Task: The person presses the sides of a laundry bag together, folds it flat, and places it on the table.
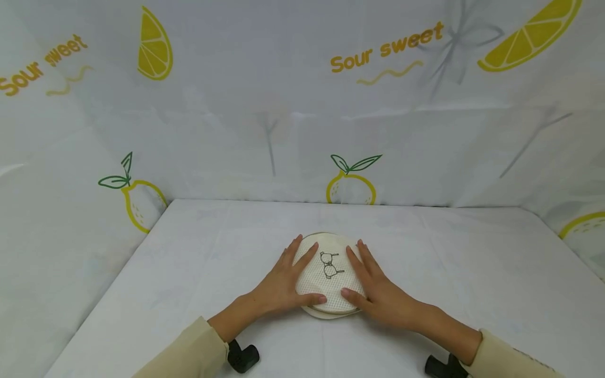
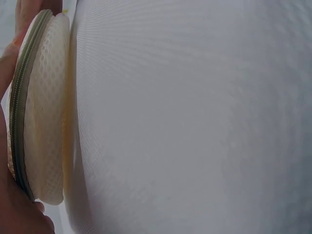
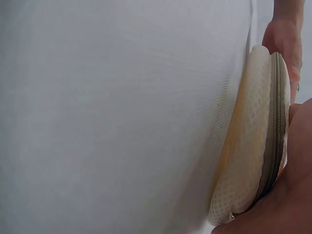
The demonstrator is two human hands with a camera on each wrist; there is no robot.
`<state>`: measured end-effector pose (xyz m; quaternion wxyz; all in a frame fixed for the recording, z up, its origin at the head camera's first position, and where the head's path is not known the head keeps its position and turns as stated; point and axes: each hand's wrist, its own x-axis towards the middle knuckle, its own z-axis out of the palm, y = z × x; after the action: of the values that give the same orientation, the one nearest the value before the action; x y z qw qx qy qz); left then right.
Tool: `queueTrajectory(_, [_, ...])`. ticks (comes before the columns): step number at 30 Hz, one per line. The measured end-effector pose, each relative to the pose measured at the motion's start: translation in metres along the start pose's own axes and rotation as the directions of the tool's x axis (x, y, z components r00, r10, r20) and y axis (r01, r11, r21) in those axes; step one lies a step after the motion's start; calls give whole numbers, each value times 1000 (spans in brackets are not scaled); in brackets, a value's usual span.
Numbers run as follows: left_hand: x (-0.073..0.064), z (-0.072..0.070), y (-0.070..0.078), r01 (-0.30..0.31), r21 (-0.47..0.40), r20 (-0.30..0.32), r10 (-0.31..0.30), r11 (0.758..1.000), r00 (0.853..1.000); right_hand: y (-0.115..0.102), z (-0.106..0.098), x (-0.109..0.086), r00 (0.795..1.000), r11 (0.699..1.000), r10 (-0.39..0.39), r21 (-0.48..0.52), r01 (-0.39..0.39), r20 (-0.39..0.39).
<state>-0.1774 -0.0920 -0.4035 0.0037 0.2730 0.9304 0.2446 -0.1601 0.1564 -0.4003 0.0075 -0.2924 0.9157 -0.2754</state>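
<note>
A round, cream mesh laundry bag (image 1: 331,287) sits on the white table, its top printed with a small dark line drawing. My left hand (image 1: 282,281) rests on its left side, fingers spread over the top and thumb near the front edge. On the opposite side, my right hand (image 1: 385,295) touches the bag in much the same way, its fingers fairly straight. Both wrist views show the bag's thick side wall edge-on; a greenish-grey zipper (image 2: 20,97) runs around the rim. In the right wrist view the zipper (image 3: 278,112) looks closed along the part that shows.
A white cloth covers the table (image 1: 212,247). Behind it and at the sides hangs a white curtain (image 1: 236,131) with yellow lemon prints and lettering. Black wrist mounts (image 1: 243,358) show beside the beige sleeves (image 1: 186,354).
</note>
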Motion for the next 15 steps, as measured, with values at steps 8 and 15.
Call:
queueTrajectory(8, [-1, 6, 0, 15, 35, 35, -16, 999, 999, 1, 2, -2, 1000, 998, -19, -59, 20, 23])
queueTrajectory(15, [0, 9, -2, -8, 92, 28, 6, 996, 1000, 4, 1, 0, 999, 996, -31, -86, 35, 41])
